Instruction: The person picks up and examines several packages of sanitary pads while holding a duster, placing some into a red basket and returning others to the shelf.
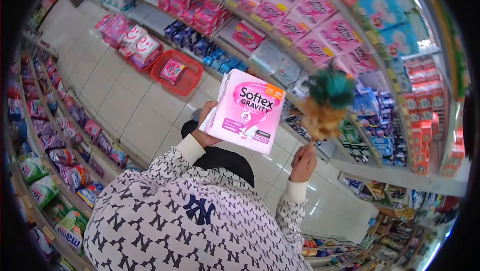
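Note:
My left hand point(206, 121) grips the left edge of a pink pack of Softex Gravity sanitary pads point(250, 118), its printed front turned up toward me. In my right hand point(304, 163), the fingers are closed round the thin handle of a feather duster point(327, 108). Its brown and green feathers point upward, beside the pack and in front of the shelves, somewhat blurred.
Tall shelving at the right carries stacked pink pad packs point(315, 13). On the tiled floor stands a red basket point(192, 78) with one pink pack inside, next to a pile of pink and white packs point(132, 43). More shelves with detergent bags point(45, 188) line the left.

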